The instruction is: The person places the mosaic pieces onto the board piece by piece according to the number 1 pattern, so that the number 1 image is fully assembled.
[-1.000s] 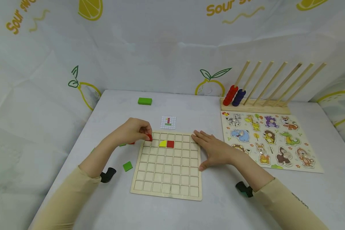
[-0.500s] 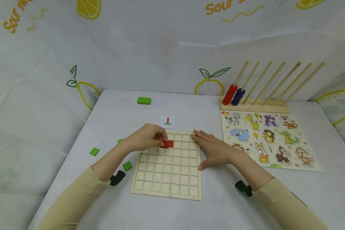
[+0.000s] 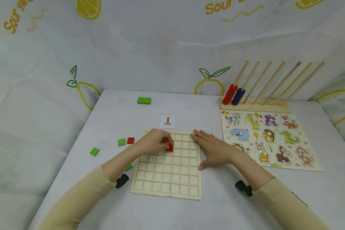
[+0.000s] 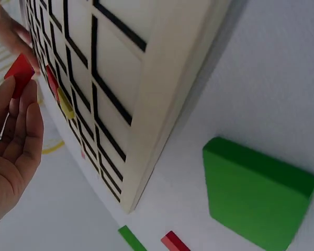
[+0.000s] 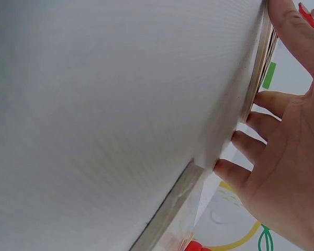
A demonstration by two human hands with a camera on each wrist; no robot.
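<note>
Between thumb and fingertips, my left hand pinches a red square tile over the wooden grid board. The left wrist view shows this red tile held tilted above the squares. A yellow tile and another red tile sit side by side in the grid there; in the head view the hand covers the yellow one. My right hand rests with spread fingers along the board's right edge, thumb lower down. In the right wrist view its fingertips reach the board's side and the white surface.
Left of the board lie a red tile and several green tiles. Behind it are a small grid card and a green block. An animal puzzle and a pegged bead stand occupy the right side.
My left hand has carried the red tile from the board's upper left corner rightward and slightly toward me over the grid. My right hand has stayed at the right edge.
</note>
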